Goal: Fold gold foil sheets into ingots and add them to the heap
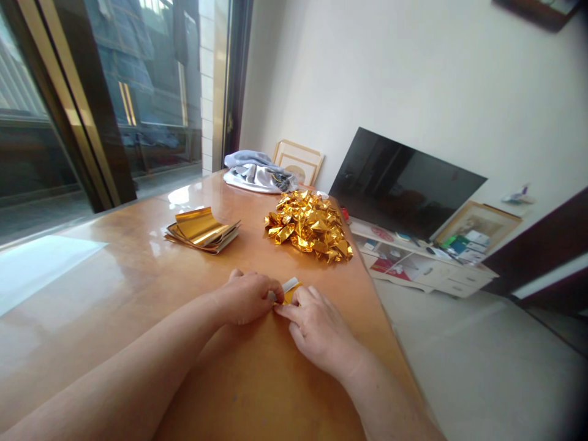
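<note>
The left hand [245, 298] and right hand [319, 331] pinched a gold foil paper strip [290, 291] between their fingertips; excess pressure could have torn it, and a loosened grip could have dropped it toward the folded foil heap [307, 225] ahead of the hands.

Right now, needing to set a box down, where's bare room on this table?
The orange wooden table is bare left of the gold foil sheet stack, by the glass door. It crowds farther along, around the grey cloth and heap of folded gold foil pieces.
</note>
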`<state>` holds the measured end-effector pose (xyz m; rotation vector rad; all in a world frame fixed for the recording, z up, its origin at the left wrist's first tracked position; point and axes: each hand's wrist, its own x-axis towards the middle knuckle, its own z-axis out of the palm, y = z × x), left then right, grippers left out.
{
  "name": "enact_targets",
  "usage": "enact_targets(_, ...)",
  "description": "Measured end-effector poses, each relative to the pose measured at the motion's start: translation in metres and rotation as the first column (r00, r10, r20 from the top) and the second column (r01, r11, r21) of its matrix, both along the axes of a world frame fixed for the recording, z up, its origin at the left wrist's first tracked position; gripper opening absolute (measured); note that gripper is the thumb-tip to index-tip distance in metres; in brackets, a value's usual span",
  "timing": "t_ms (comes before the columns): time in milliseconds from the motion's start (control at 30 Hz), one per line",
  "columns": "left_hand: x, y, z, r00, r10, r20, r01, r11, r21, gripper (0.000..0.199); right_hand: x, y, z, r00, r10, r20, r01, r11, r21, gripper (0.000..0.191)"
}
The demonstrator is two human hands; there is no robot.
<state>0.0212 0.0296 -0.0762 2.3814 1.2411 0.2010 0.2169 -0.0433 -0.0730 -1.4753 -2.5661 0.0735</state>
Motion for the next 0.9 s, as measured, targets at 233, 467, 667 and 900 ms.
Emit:
enact_targets(233,0.000,0.001,-0.002,1.000,0.008,-0.006,-0.008,1.000,0.009,0.029,0.010,-0.004,0.010,0.992,-0.101,0.080,0.106,0.993,-0.058,0.043)
enact_targets(467,0.000,0.001,-0.003,1.000,-0.014,-0.010,0.014,1.000,0.026,0.029,0.022,-0.008,0.016,0.978,-0.160,0.136,0.172,0.982,-0.080,0.041)
enact_targets(667,-0.001,-0.002,-0.003,0.996,-0.058,-0.065,0.067,0.985,0.157,0.036,0.021,-0.007,0.017,0.980,-0.165,0.113,0.178,0.978,-0.113,0.038)
enact_targets(900,-0.001,-0.008,0.004,0.984,-0.054,-0.171,0.091,0.972,0.218,0.037,0.024,-0.009,0.020,0.981,-0.142,0.131,0.157,0.982,-0.108,0.035)
